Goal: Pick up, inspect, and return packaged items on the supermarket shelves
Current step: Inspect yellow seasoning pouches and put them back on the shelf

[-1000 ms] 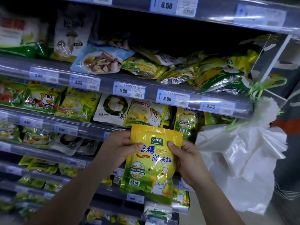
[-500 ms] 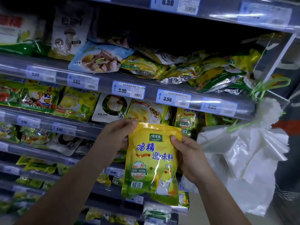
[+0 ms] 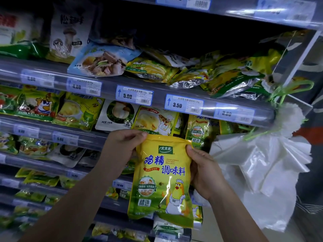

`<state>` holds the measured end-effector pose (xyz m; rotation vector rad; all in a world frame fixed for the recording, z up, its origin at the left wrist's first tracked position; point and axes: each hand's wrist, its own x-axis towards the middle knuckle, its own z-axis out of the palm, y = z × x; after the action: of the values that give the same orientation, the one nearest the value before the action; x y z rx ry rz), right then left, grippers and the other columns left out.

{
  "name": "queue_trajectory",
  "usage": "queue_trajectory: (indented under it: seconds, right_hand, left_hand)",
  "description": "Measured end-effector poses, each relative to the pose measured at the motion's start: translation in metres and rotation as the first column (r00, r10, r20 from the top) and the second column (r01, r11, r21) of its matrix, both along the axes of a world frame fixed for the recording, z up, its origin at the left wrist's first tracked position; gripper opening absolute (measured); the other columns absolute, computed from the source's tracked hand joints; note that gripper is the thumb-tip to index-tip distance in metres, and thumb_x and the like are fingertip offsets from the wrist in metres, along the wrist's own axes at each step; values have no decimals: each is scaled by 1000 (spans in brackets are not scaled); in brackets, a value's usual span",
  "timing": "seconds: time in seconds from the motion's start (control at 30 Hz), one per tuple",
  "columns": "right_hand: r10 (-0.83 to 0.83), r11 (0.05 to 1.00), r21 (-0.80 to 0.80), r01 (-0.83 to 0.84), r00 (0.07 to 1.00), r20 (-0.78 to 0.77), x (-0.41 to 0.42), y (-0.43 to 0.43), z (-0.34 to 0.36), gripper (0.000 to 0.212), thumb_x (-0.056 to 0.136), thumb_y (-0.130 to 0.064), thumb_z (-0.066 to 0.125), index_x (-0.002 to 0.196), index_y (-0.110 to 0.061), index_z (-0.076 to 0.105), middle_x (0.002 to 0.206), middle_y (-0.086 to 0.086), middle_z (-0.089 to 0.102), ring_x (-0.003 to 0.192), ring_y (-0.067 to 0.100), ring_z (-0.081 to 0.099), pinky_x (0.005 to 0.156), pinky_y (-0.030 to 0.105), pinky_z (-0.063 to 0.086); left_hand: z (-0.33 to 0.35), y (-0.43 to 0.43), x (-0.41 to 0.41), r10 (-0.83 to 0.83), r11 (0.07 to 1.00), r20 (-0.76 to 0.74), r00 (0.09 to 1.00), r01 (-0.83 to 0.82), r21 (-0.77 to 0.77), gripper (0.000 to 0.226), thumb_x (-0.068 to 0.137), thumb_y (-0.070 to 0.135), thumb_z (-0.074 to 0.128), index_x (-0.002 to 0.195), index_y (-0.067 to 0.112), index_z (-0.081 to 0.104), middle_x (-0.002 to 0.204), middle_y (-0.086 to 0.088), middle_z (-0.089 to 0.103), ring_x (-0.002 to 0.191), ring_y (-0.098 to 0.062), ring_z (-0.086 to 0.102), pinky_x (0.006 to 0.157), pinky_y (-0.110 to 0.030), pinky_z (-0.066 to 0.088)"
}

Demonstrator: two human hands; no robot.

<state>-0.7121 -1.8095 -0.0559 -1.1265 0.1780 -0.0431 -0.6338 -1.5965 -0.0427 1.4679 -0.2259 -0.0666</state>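
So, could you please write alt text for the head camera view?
Two bare hands, left hand and right hand, hold a yellow chicken bouillon pouch upright before supermarket shelves of similar packets with blue price tags. White plastic bags hang at right.

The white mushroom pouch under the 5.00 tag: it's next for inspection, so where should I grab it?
Probably the top edge of the white mushroom pouch, from the front: it leans upright with yellow packets close on both sides.

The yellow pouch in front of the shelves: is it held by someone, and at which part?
Yes. Both hands hold the yellow pouch near its top: the left hand at the upper left corner, the right hand on the upper right edge.
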Motion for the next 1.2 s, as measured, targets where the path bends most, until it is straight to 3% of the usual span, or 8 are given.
queue_trajectory:
  seconds: [0.2, 0.3, 0.43, 0.57, 0.7, 0.8, 0.97, 1.2]
  right_hand:
    - [-160, 987, -8, 161, 984, 75, 8, -2, 9, 33, 104, -22, 50, 113, 3, 69, 108, 26, 76, 98, 39, 73, 88, 50, 60]
    - [-117, 972, -187, 142, 984, 136, 6, -8, 14, 29, 97, -29, 62, 110, -4, 67, 88, 10, 79, 79, 30, 74, 74, 38, 59]
    - [95, 878, -475, -60, 994, 50, 2, -11, 8, 53, 77, -15, 85, 125, -14, 62, 112, 9, 79, 103, 30, 76, 86, 47, 61]
    - [-94, 799, -577, 168, 983, 156, 12, -10, 6, 42, 79, -8, 85, 115, -15, 65, 98, 9, 81, 85, 25, 78, 66, 31, 61]
    - [-275, 637, -682, 360, 932, 235, 25, -13, 11, 47, 83, -19, 83, 121, -20, 56, 100, 1, 79, 85, 17, 77, 78, 41, 63]
    - [-350, 491, -750, 443, 889, 296, 32, -18, 12, 44, 95, -12, 65, 135, -21, 51, 109, -1, 75, 96, 21, 74, 88, 47, 59]
    - [-367, 372, -828, 419, 886, 283, 27, -23, 13, 54, 94, 3, 46, 144, -18, 47, 119, 0, 66, 106, 23, 65, 92, 40, 55]
    - [-303, 207, -872, 444, 877, 374, 29, -25, 5, 48, 93, -5, 58, 139, -18, 58, 148, 5, 53, 135, 25, 53, 109, 36, 46]
  left_hand:
    - [-1, -3, -12, -375, 820, -161, 913, 408, 401, 39, 77, 44, 82, 111, 27, 74, 108, 5, 79, 102, -16, 75, 98, -43, 53]
    - [0, -8, -10, -291, 860, -46, 956, 283, 424, 35, 77, 40, 83, 103, 17, 77, 98, -2, 81, 94, -19, 76, 94, -46, 55]
    - [3, -15, -1, -192, 917, 58, 980, 158, 366, 16, 85, 31, 78, 89, 16, 78, 88, -4, 80, 84, -17, 76, 91, -45, 56]
    - [6, -22, 7, -234, 903, 15, 972, 212, 374, 33, 79, 34, 83, 109, 24, 73, 105, 5, 80, 99, -13, 75, 94, -44, 56]
    - [8, -43, 25, -149, 926, 72, 986, 113, 359, 51, 68, 18, 92, 113, 19, 68, 100, 3, 80, 89, -9, 76, 83, -32, 59]
    - [13, -61, 44, -126, 944, 57, 990, 102, 313, 63, 67, 17, 93, 123, 15, 65, 105, -2, 79, 95, -16, 76, 91, -40, 59]
    - [2, -79, 66, -109, 922, 137, 985, 48, 384, 89, 49, 61, 89, 128, 33, 62, 120, -3, 74, 108, -22, 71, 90, -49, 60]
    - [-6, -102, 56, -128, 842, 346, 929, -82, 533, 66, 74, 40, 85, 130, 21, 57, 123, 2, 71, 112, -19, 66, 97, -41, 54]
